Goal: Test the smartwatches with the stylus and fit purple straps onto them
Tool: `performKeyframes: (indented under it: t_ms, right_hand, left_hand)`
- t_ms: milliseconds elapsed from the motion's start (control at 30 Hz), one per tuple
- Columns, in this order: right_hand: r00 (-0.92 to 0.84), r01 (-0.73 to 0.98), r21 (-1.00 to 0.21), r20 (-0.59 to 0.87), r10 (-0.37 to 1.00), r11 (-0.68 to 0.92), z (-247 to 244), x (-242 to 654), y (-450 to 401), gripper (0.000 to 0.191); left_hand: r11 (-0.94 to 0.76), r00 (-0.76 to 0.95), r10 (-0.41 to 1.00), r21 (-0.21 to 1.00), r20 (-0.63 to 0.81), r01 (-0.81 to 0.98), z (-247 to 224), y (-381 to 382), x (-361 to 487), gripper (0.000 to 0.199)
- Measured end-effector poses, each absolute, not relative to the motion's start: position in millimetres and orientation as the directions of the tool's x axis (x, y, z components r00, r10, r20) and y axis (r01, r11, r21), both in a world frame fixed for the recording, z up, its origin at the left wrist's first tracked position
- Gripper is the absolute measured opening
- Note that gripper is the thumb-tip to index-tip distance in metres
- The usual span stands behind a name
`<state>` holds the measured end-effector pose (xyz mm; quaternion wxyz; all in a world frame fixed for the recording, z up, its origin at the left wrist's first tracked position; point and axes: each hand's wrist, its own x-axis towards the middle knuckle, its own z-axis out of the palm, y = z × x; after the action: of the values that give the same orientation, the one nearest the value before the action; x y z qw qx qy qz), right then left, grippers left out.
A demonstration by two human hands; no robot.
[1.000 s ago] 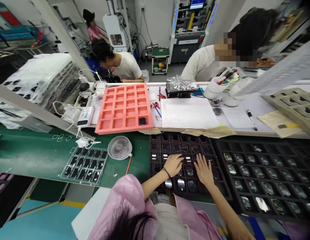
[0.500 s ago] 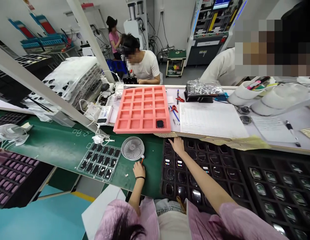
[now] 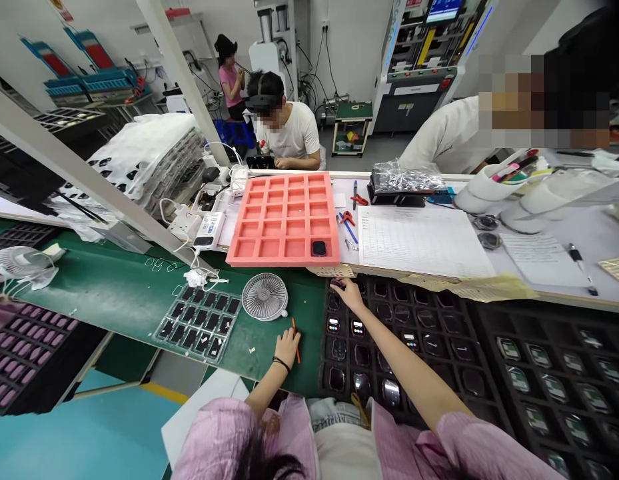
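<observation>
1. While the right hand reaches across the desk, its fingertips pinch together on a small dark piece, too small to identify, at the 10 o'clock corner of a black compartment tray.
2. That tray holds rounded-square smartwatch bodies, mostly dark; three show lit screens, and two at 6 o'clock have shiny faces. No brand or screen text can be read.
3. Apart from the right hand, the left hand lies open on a green mat with its fingers together, wearing one black wristband. One orange stick lies just beside it at 1 o'clock.
4. From the left hand, one small white desk fan stands at 12 o'clock, and a clear tray of black pieces lies at 10 o'clock.
5. At 12 o'clock from the black tray is one pink foam tray, with one dark watch in a pocket near its 4 o'clock corner.
6. At 3 o'clock, a second black tray holds many more watches.
7. One ruled paper form lies on the desk; its writing is too small to read.
8. Three co-workers are beyond the desk.
</observation>
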<state>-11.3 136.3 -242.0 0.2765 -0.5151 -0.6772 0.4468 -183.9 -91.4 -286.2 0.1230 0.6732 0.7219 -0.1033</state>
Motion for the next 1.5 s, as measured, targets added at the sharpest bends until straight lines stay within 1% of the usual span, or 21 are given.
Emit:
performKeyframes:
  t_ms: [67,133,200,267,333,400,433,500,533,567,600,633,700,767,833,933,1033,1167,1233,1500]
  right_hand:
    - [-0.335,0.332,-0.943,-0.086,0.938,0.032,-233,-3,127,0.031]
    - [-0.345,0.217,-0.976,-0.103,0.933,-0.027,-222,8,115,0.036]
    - [-0.342,0.118,-0.988,-0.136,0.93,-0.101,-211,19,99,0.038]
    - [-0.336,0.038,-0.985,-0.171,0.926,-0.168,-198,28,83,0.038]
    - [-0.33,-0.105,-0.957,-0.224,0.917,-0.272,-183,34,67,0.034]
    - [-0.339,-0.324,-0.85,-0.306,0.89,-0.416,-167,35,55,0.03]
    - [-0.345,-0.405,-0.789,-0.336,0.876,-0.462,-159,34,50,0.029]
    - [-0.342,-0.492,-0.715,-0.367,0.865,-0.497,-144,30,43,0.027]
    - [-0.341,-0.513,-0.698,-0.368,0.865,-0.499,-137,27,42,0.027]
    - [-0.344,-0.531,-0.685,-0.363,0.866,-0.498,-130,25,41,0.027]
    - [-0.351,-0.546,-0.675,-0.354,0.867,-0.496,-123,23,41,0.027]
    - [-0.361,-0.555,-0.668,-0.343,0.867,-0.496,-117,22,41,0.026]
    - [-0.378,-0.563,-0.662,-0.325,0.867,-0.494,-106,21,42,0.026]
    - [-0.387,-0.562,-0.668,-0.309,0.869,-0.488,-98,22,42,0.026]
    - [-0.389,-0.565,-0.673,-0.292,0.874,-0.477,-92,24,42,0.025]
    - [-0.377,-0.587,-0.666,-0.278,0.883,-0.461,-88,25,42,0.025]
    - [-0.381,-0.609,-0.644,-0.275,0.883,-0.464,-87,25,43,0.027]
    - [-0.371,-0.622,-0.637,-0.271,0.888,-0.455,-86,26,43,0.028]
    - [-0.361,-0.628,-0.637,-0.271,0.892,-0.448,-85,27,43,0.028]
    - [-0.376,-0.631,-0.626,-0.27,0.886,-0.458,-85,25,44,0.029]
  left_hand:
    - [-0.013,0.032,0.949,0.061,-0.314,0.998,-282,-87,-190,0.035]
    - [-0.04,0.077,0.944,0.12,-0.321,0.992,-280,-82,-193,0.03]
    - [-0.011,0.062,0.943,0.153,-0.327,0.988,-279,-78,-192,0.026]
    - [0.049,0.009,0.945,0.171,-0.326,0.984,-278,-74,-189,0.022]
    - [0.12,-0.049,0.946,0.204,-0.321,0.972,-275,-69,-184,0.02]
    - [0.167,-0.087,0.947,0.243,-0.31,0.956,-265,-64,-177,0.021]
    - [0.188,-0.105,0.952,0.278,-0.288,0.942,-256,-61,-172,0.023]
    - [0.224,-0.148,0.967,0.418,-0.207,0.881,-231,-55,-157,0.028]
    - [0.248,-0.215,0.968,0.593,-0.127,0.766,-215,-52,-148,0.028]
    - [0.211,-0.245,0.967,0.748,-0.067,0.629,-198,-49,-138,0.028]
    - [0.158,-0.241,0.97,0.841,-0.033,0.518,-180,-46,-128,0.029]
    - [0.106,-0.217,0.976,0.898,-0.011,0.428,-163,-44,-118,0.03]
    - [0.059,-0.187,0.982,0.956,-0.005,0.287,-134,-40,-101,0.033]
    - [0.076,-0.161,0.986,0.982,-0.048,0.171,-116,-37,-89,0.038]
    - [0.105,-0.159,0.983,0.99,-0.089,0.097,-107,-35,-83,0.041]
    - [0.116,-0.195,0.975,0.991,-0.101,0.067,-102,-35,-80,0.042]
    - [0.099,-0.22,0.973,0.989,-0.073,0.109,-99,-35,-79,0.042]
    - [0.023,-0.22,0.975,0.96,0.041,0.279,-93,-37,-79,0.037]
    - [0.01,-0.214,0.975,0.945,0.063,0.327,-91,-37,-79,0.037]
    - [-0.014,-0.244,0.965,0.943,0.1,0.332,-90,-38,-79,0.037]
